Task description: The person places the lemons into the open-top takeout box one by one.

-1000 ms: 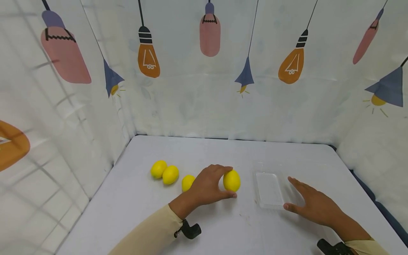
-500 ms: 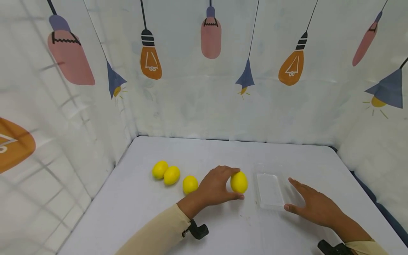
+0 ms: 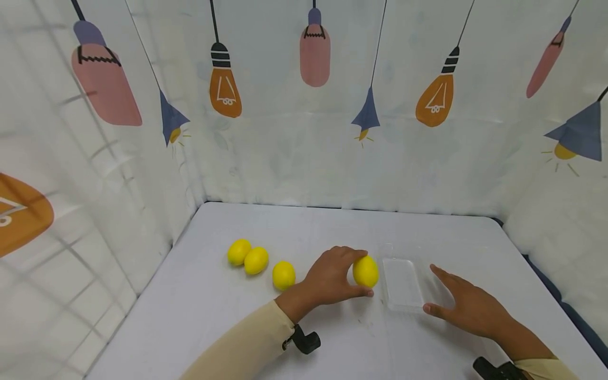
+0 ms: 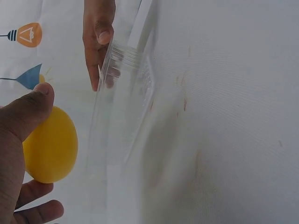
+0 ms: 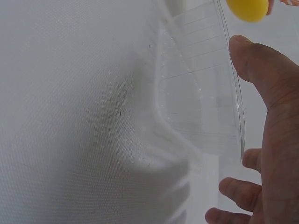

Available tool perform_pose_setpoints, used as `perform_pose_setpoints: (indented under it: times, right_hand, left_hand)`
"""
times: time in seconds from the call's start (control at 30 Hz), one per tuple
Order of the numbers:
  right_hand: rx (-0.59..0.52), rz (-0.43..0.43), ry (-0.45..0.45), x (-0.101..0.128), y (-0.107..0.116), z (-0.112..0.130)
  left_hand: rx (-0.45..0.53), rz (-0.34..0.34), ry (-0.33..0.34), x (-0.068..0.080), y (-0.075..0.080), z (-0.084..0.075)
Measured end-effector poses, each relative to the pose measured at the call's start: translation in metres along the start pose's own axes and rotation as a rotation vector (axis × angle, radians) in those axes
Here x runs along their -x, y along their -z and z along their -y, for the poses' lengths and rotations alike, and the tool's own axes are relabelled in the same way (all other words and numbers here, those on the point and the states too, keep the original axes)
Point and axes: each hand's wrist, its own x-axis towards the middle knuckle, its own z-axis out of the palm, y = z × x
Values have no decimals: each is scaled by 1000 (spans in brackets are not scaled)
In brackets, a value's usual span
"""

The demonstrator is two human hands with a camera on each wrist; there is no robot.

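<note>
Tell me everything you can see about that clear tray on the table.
The tray is a shallow rectangular dish of clear, thin plastic, with ridged walls and a flat bottom, and nothing in it. It lies flat on the white table, long side pointing away from the person. The right hand rests at its right side, thumb at the near corner. The left hand holds a lemon just left of its rim; whether they touch is unclear.

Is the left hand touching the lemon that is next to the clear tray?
Touching. The left wrist view shows the left hand gripping the lemon, thumb and fingers on it.
</note>
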Motion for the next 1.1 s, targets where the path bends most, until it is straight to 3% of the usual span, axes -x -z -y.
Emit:
perform_pose_setpoints:
  times: [0.5,1.1]
  right_hand:
    - [-2,59,-21,0,4,1]
    - [11,42,-14,0,3,0]
  left_hand:
    - [-8,21,-44,-12,-3,-14]
    - [-57,4,-97,-26,-19,-24]
